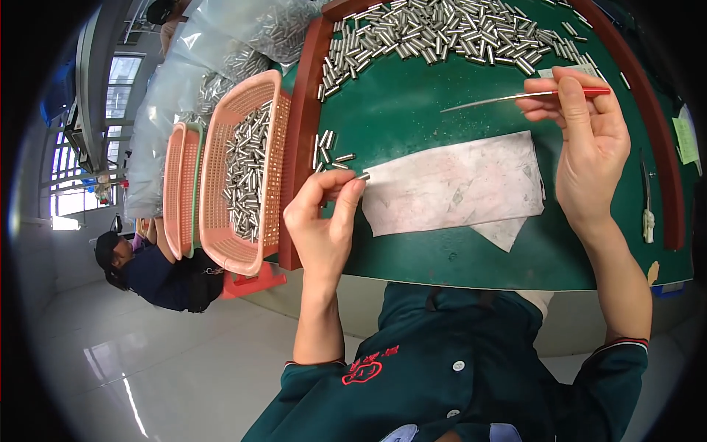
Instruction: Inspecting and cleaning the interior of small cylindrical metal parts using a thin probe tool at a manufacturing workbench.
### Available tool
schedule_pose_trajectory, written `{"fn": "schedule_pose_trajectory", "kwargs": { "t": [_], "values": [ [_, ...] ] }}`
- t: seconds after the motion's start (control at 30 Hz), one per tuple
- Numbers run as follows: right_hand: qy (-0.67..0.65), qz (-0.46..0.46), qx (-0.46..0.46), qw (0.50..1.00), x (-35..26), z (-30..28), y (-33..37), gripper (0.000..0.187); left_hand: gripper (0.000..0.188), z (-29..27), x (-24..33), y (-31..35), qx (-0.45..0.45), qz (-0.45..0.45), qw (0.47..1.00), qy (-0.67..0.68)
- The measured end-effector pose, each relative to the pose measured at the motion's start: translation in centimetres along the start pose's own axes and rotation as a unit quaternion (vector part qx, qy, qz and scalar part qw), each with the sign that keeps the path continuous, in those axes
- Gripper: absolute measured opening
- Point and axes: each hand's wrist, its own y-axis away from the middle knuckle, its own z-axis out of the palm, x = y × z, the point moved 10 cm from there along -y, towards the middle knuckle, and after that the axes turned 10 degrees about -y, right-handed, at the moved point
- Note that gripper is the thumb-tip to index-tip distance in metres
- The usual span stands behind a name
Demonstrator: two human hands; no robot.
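My left hand point(324, 217) pinches a short shiny metal pin point(363, 176) between thumb and fingertips, over the left end of a stained white cloth point(449, 184). In my right hand point(595, 151) is a slim, tapered needle file point(501, 99) with a red handle, its point aimed left above the green tabletop point(398, 110). The file and the pin are well apart. Several loose metal pins point(324, 149) lie just beyond my left hand, beside the wooden rail. A large heap of similar pins point(449, 33) covers the far part of the table.
Reddish-brown rails point(305, 110) border the tabletop. Left of them stand a pink basket point(213, 210) of pins, a second pink basket point(174, 184) and clear plastic bags point(166, 96). A thin tool point(647, 199) lies at the right. Another person point(166, 272) sits at the left.
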Motion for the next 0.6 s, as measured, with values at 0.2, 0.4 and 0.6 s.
{"fn": "schedule_pose_trajectory", "kwargs": {
  "t": [0.2,0.4,0.6],
  "values": [
    [0.016,0.0,-0.005,1.0,0.1,0.3,0.2,0.015,0.012,3.1,3.3,1.6,-0.066,0.249,0.933,-0.25],
    [0.018,0.022,0.0,1.0,0.7,0.0,0.3,0.016,0.013,1.1,6.6,2.0,0.005,0.296,0.936,-0.193],
    [0.057,0.047,-0.007,0.997,1.5,-0.1,0.4,0.021,0.012,-0.7,6.3,2.7,0.054,0.268,0.944,-0.186]
  ]
}}
